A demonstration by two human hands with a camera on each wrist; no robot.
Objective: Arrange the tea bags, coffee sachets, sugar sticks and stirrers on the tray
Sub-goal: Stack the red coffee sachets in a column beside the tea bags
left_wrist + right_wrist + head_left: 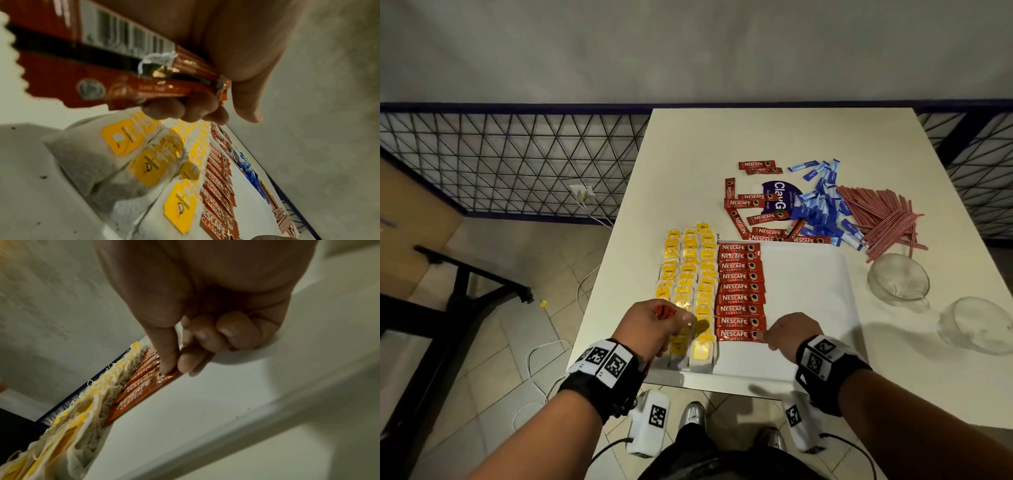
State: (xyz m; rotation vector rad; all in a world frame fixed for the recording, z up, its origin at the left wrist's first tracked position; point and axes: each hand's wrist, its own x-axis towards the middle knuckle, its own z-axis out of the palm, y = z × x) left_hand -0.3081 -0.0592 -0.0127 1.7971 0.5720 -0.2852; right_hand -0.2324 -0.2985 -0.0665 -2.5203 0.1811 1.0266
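the tray (804,308) sits at the near edge of the desk (756,137), toward 6 o'clock in the head view. on its 9 o'clock side lie three rows of tea bags (690,270) with yellow tags, and just beside them, toward 3 o'clock, a single column of red coffee sachets (739,287) laid flat, one under another, from the tray's far edge almost to the near edge. the rest of the tray, toward 3 o'clock, is bare white. the left hand (654,325) hovers over the near end of the tea bags with fingers curled round a bunch of sachets (107,69); the left wrist view shows their barcode and serrated ends against the palm. the right hand (789,332) is at the nearest sachet (736,335) in the column, thumb and forefinger pinching its 3 o'clock end, the other fingers (234,332) curled in. beyond the tray, toward 12 o'clock, more loose sachets (753,205) lie scattered around a dark blue label (779,195), with a heap of blue sugar sticks (822,209) beside them and a heap of red-striped stirrers (883,219) toward 2 o'clock. two glass cups (899,281) stand on the desk at 3 o'clock of the tray, well apart from it.
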